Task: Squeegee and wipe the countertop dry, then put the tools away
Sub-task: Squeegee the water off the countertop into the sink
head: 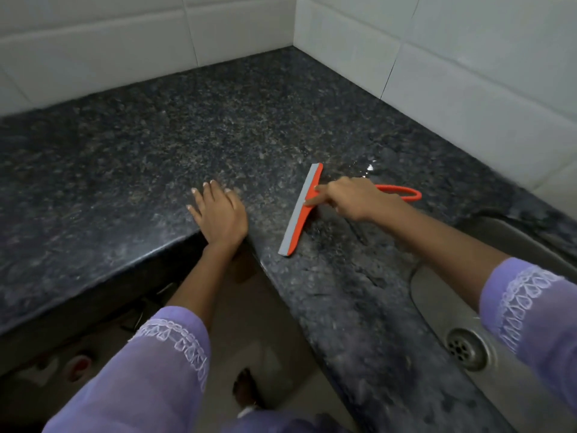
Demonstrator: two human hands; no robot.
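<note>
Nearest, a steel sink (437,295) is sitting at lower right with its drain (466,348) showing. The left hand (218,214) is lying flat on the dark granite countertop (140,151) at its inner corner edge, fingers spread, holding nothing. The right hand (356,198) is gripping the orange squeegee (301,210) by its handle, 1 finger extending onto the head; the grey blade is touching the counter. Beyond, water (365,168) is glistening near the white tiled wall (468,73).

Head view, steeply down, close
</note>
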